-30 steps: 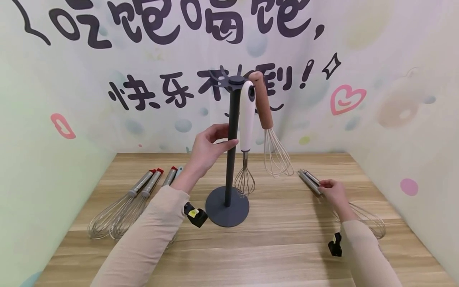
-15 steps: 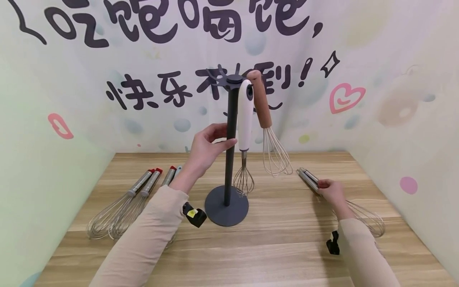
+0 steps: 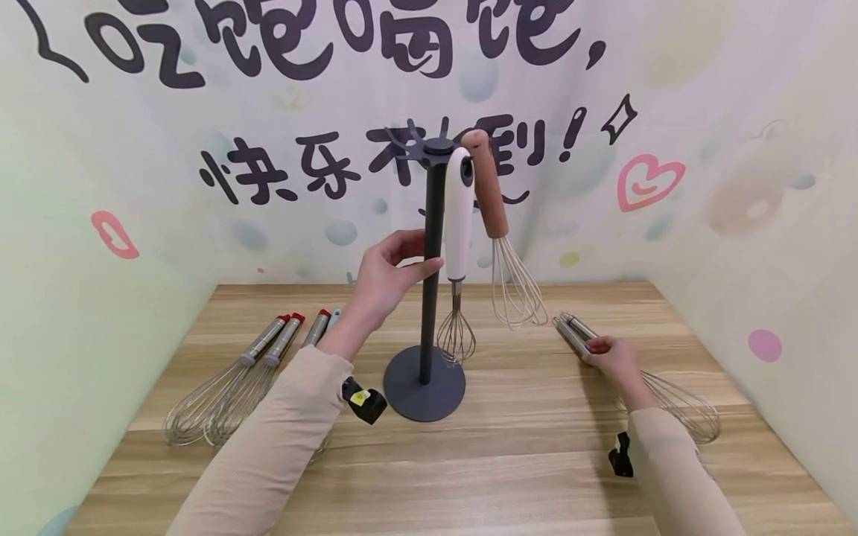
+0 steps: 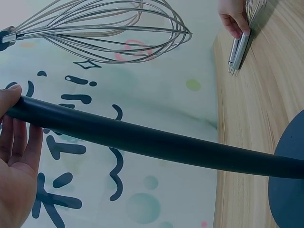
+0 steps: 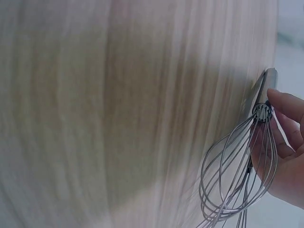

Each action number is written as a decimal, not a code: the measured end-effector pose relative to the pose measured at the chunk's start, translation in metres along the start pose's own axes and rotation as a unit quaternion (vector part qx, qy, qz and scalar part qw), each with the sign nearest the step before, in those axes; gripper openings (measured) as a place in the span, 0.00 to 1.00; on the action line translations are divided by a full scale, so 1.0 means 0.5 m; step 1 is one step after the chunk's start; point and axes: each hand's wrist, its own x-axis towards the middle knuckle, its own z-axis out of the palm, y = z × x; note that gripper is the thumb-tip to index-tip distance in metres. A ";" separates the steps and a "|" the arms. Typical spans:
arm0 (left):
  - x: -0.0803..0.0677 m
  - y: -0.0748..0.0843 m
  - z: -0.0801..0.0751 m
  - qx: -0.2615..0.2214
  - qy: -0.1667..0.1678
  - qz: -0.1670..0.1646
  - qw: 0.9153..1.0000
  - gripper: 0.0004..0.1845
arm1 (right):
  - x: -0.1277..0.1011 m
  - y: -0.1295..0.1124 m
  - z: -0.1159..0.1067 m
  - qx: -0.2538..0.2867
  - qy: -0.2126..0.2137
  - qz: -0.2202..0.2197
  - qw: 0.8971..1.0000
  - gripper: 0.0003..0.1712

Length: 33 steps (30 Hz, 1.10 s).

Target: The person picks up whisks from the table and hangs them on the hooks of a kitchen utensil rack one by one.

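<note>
My left hand [image 3: 385, 279] grips the dark pole of an upright whisk stand [image 3: 430, 320], thumb in front and fingers behind. From the stand's hooks hang a white-handled whisk [image 3: 459, 223] and a brown-handled whisk [image 3: 492, 193], wires downward. At the right of the table, two steel whisks lie with their handles side by side. My right hand [image 3: 617, 365] pinches the nearer steel whisk [image 5: 267, 88] by its handle, close to where the wires begin. Behind it, the other steel whisk [image 3: 579, 325] is partly hidden by that hand.
Several steel whisks [image 3: 251, 357] with red-tipped handles lie at the left, partly behind the left sleeve. A light-blue handle end [image 3: 335, 316] shows beside them. The stand's round base [image 3: 425, 402] rests on the wooden table [image 3: 523, 476]. Printed walls enclose the back and sides.
My right hand has shifted slightly left along the whisks, and their handles now lie a little further apart. The left hand keeps its hold on the pole.
</note>
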 end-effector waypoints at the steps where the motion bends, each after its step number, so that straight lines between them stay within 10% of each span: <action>1: 0.000 0.000 0.001 0.001 0.001 0.000 1.000 0.22 | 0.001 0.000 0.000 -0.003 -0.002 0.001 1.000 0.18; 33: -0.004 0.002 -0.001 0.012 -0.001 0.010 1.000 0.22 | -0.012 -0.030 -0.032 0.035 -0.009 0.014 0.999 0.25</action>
